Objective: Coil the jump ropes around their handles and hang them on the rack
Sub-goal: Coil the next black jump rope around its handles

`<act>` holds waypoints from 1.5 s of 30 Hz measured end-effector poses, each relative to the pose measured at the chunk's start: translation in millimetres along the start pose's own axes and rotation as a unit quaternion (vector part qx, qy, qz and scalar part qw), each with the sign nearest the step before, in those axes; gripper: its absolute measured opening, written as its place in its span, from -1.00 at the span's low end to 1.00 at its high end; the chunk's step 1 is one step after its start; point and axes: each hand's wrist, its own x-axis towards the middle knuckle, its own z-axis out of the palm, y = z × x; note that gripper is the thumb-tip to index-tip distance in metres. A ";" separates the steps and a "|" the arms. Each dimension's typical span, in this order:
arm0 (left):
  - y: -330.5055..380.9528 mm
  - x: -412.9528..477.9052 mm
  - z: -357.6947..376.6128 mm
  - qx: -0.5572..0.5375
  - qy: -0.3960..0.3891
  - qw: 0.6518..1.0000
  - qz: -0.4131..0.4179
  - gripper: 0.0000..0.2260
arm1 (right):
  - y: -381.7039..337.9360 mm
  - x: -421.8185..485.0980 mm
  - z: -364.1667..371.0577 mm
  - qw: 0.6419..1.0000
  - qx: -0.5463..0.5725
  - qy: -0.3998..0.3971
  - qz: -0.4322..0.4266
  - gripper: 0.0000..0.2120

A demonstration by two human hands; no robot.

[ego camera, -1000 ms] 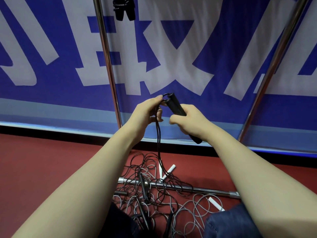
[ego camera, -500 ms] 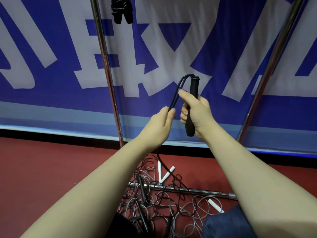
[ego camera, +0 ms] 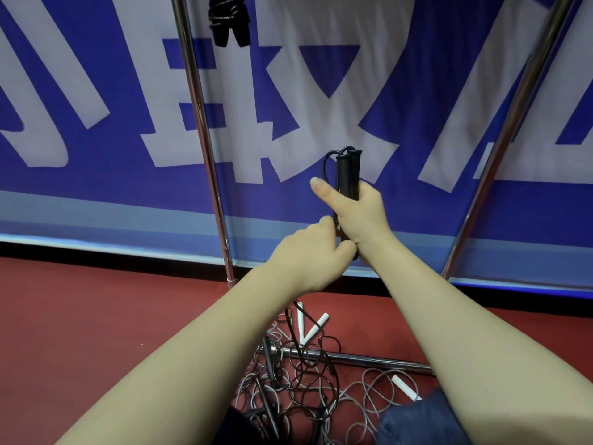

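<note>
My right hand (ego camera: 361,213) grips two black jump-rope handles (ego camera: 348,173) held upright side by side, thumb stretched out to the left. A short loop of black cord arcs over their tops. My left hand (ego camera: 308,255) sits just below and left of it, fingers curled around the black cord (ego camera: 290,319) that hangs down to the floor. On the floor lies a tangle of black and grey ropes (ego camera: 298,383) with white handles (ego camera: 313,329). A coiled black rope (ego camera: 228,19) hangs from the rack at the top.
Two chrome rack poles rise from the floor, one on the left (ego camera: 205,146) and one slanting on the right (ego camera: 500,139). A chrome base bar (ego camera: 359,359) lies across the red floor under the ropes. A blue and white banner (ego camera: 96,175) stands behind.
The second handle has come up beside the first in my right hand, both now upright. My left hand has dropped from the cord near the top to just below my right hand.
</note>
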 end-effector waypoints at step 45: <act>-29.7 12.3 -21.9 0.023 0.172 0.983 -0.052 -0.82 | -13.7 -5.5 -5.8 0.980 0.048 -0.135 0.139 -0.61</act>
